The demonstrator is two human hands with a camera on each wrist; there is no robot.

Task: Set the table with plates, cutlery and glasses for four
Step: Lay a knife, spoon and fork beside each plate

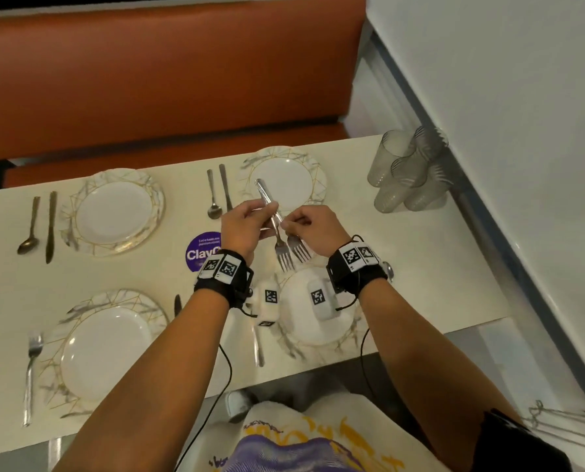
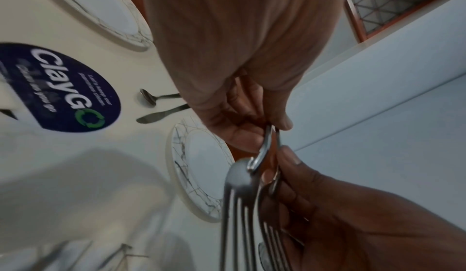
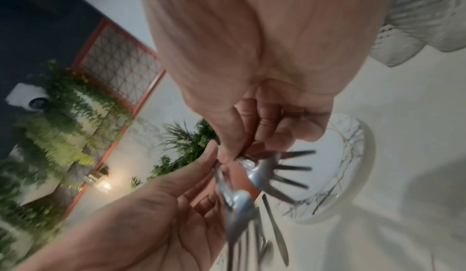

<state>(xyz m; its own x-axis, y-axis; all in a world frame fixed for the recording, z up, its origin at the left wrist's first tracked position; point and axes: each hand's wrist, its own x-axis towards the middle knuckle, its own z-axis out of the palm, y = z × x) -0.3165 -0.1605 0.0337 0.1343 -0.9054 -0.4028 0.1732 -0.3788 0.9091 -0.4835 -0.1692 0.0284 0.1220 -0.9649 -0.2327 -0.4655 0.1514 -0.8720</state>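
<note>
Both hands are raised over the middle of the cream table [image 1: 420,253] with two steel forks between them, tines toward me. My left hand [image 1: 267,214] grips the handles, which reach over the far right plate [image 1: 313,172]. My right hand [image 1: 286,227] pinches the neck of the right fork [image 1: 298,249]; the left fork [image 1: 283,258] hangs beside it. In the left wrist view, the left hand [image 2: 273,129] pinches both handles above the forks [image 2: 239,193]. In the right wrist view, the right hand [image 3: 238,155] pinches a fork [image 3: 267,170].
Three more gold-veined plates lie far left [image 1: 112,212], near left [image 1: 104,349] and near right [image 1: 318,335], the last partly under my wrists. Spoons and knives [image 1: 50,226] flank the far plates, and a fork [image 1: 30,373] lies near left. Stacked clear glasses [image 1: 407,172] lie far right by the wall.
</note>
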